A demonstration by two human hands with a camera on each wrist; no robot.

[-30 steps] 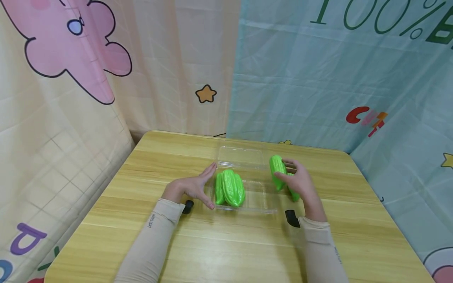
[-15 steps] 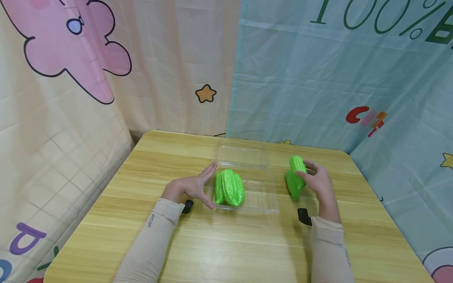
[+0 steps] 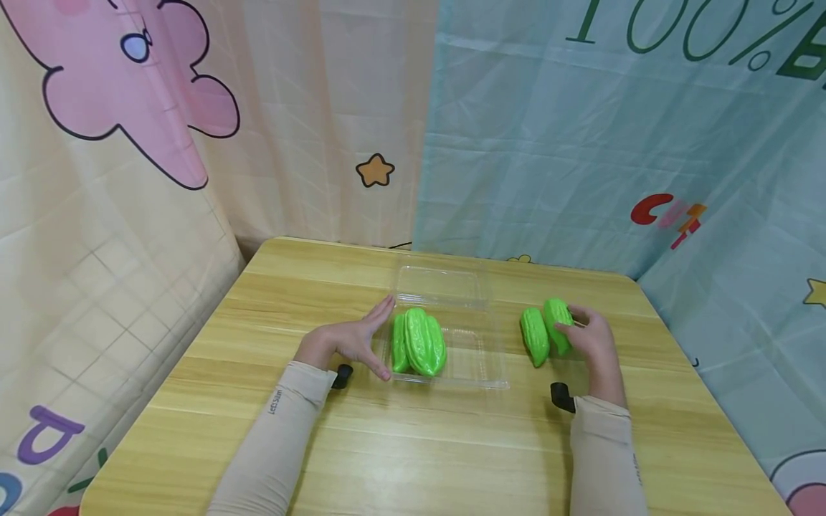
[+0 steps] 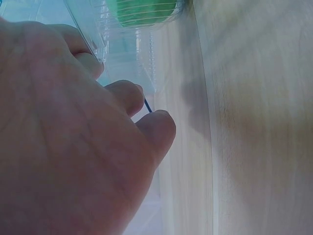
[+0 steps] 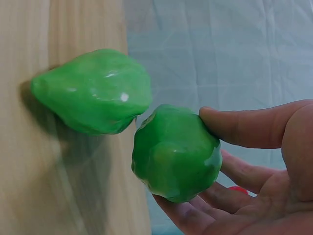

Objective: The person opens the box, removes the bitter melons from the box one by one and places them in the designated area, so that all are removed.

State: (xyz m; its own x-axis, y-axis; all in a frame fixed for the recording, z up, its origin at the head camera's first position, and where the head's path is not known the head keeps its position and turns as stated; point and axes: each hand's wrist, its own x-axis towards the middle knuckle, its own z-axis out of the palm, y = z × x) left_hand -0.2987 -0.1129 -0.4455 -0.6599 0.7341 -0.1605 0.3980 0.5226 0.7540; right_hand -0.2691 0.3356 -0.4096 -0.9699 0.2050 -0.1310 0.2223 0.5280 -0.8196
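Right wrist | green fruit (image 5: 176,154) | pinched between right thumb (image 5: 244,127) and fingers (image 5: 183,215)

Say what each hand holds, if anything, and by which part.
Right hand holds the rightmost green ridged piece by its sides. Left hand shows no grip, spread beside the clear container.

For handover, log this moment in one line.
left hand: at clear container; right hand: holds green gourd; container: gourds inside; loose gourd: on table

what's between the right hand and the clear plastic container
In the head view: the green vegetable that the right hand holds, then a second green vegetable, then bare table up to the container.
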